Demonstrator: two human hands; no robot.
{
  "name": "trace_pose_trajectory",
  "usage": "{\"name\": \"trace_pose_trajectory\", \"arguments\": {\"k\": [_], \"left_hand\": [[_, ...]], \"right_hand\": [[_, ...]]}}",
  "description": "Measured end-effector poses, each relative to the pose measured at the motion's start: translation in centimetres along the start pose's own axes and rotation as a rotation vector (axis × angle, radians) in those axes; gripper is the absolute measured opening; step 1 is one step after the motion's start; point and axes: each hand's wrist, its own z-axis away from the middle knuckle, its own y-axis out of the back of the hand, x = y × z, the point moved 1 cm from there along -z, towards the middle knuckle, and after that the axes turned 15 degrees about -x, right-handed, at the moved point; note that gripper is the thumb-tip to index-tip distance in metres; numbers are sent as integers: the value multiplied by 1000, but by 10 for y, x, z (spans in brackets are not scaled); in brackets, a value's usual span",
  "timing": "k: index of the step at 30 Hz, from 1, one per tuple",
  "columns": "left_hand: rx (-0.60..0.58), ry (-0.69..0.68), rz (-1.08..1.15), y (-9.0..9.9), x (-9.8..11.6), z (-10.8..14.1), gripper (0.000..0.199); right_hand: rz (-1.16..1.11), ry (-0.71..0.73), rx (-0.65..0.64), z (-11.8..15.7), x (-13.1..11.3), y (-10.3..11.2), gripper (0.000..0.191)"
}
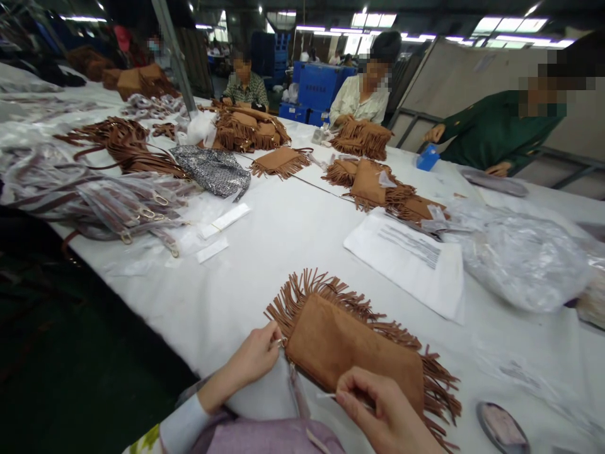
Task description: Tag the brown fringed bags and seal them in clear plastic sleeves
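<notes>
A brown suede fringed bag [352, 340] lies flat on the white table in front of me, its fringe spread along the far side and the right end. My left hand [258, 354] is closed in a pinch on a small metal ring [282, 342] at the bag's left corner. Over the bag's near edge, my right hand [375, 403] is closed with a thin white strip [326, 395] sticking out between thumb and finger; what the strip is I cannot make out. A plastic-wrapped strap [297, 391] hangs from the bag's near left corner towards my lap.
Plastic-wrapped straps with metal clasps [146, 211] and a patterned dark pouch [212, 169] lie to the left. A printed white bag [406, 261] and clear plastic [529, 258] lie right. An oval dark-rimmed object [501, 425] is near right. Several people work across the table among fringed bags [368, 183].
</notes>
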Motion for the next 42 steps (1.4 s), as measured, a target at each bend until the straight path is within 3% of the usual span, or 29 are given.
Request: {"name": "trace_pose_trajectory", "arguments": {"k": [3, 7, 11, 15, 29, 38, 42], "left_hand": [[-82, 122, 391, -3, -3, -6, 28], [-150, 205, 590, -9, -10, -18, 57], [-188, 197, 758, -8, -13, -18, 50], [-225, 148, 894, -3, -12, -11, 32], [-253, 169, 967, -3, -21, -11, 37], [-336, 149, 885, 5, -11, -8, 31], [-311, 174, 833, 3, -12, -9, 33]], "right_hand": [[-43, -20, -76, -8, 4, -12, 21], [-67, -24, 63, -41, 22, -38, 22], [-91, -32, 239, -62, 42, -51, 26], [-123, -27, 265, -66, 50, -55, 27], [96, -28, 236, -90, 49, -72, 25], [132, 32, 197, -103, 50, -79, 23], [105, 57, 189, -102, 53, -78, 26]]}}
